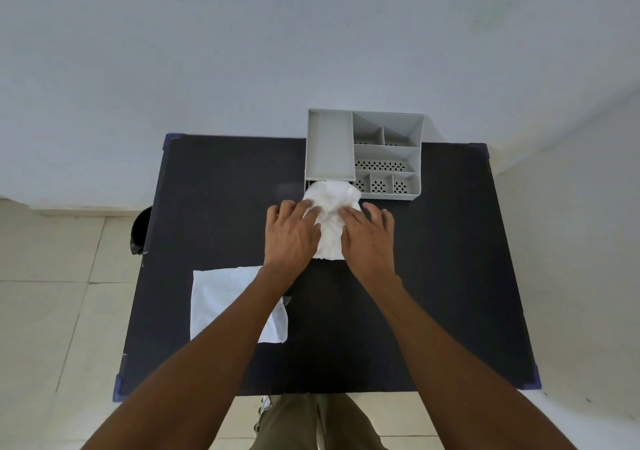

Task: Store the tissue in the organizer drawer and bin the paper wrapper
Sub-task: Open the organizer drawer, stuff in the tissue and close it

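Observation:
A white crumpled tissue (331, 211) lies on the black table just in front of the grey organizer (386, 158), its far end at the open drawer (311, 183) at the organizer's lower left. My left hand (291, 236) presses on the tissue's left side and my right hand (369, 238) on its right side, fingers spread over it. A flat white paper wrapper (225, 302) lies on the table nearer to me on the left, partly under my left forearm.
The black table (450, 276) has blue corner guards. A black bin (141, 229) stands on the floor beside the table's left edge. A white wall rises behind the organizer. Tiled floor surrounds the table.

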